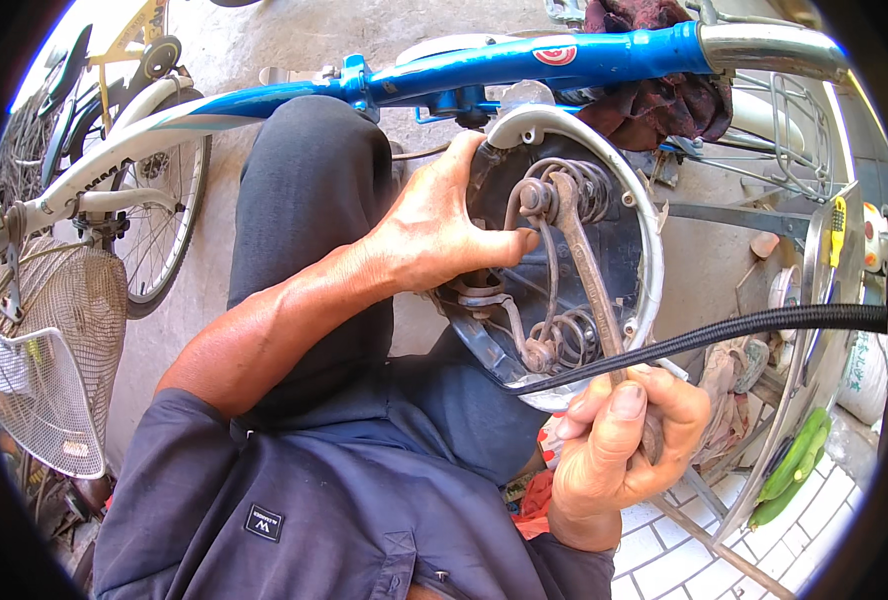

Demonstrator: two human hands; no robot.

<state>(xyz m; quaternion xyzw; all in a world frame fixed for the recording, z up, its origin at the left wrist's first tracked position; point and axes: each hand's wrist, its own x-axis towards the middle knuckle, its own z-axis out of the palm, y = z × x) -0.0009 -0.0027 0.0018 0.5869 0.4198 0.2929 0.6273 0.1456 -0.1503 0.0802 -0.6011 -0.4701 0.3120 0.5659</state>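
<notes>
A bicycle saddle [652,245] lies upside down across my lap, its grey rim and dark hollow underside facing up. Rusty coil springs [594,190] and bent metal rods sit inside it. My left hand [432,222] grips the saddle's left side, with the thumb reaching over the inside and the other fingers partly hidden. In my right hand [624,435] is a rusty wrench [589,265], held near its lower end. The wrench's upper end meets a bolt [536,200] beside the upper spring.
A blue bicycle frame [524,68] spans the far side, with a dark red cloth [664,110] hanging on it. At left stands a white bicycle with a mesh basket [59,400]. A black ribbed cable [734,332] crosses in front. Green cucumbers [796,470] and a yellow-handled tool [837,230] are right.
</notes>
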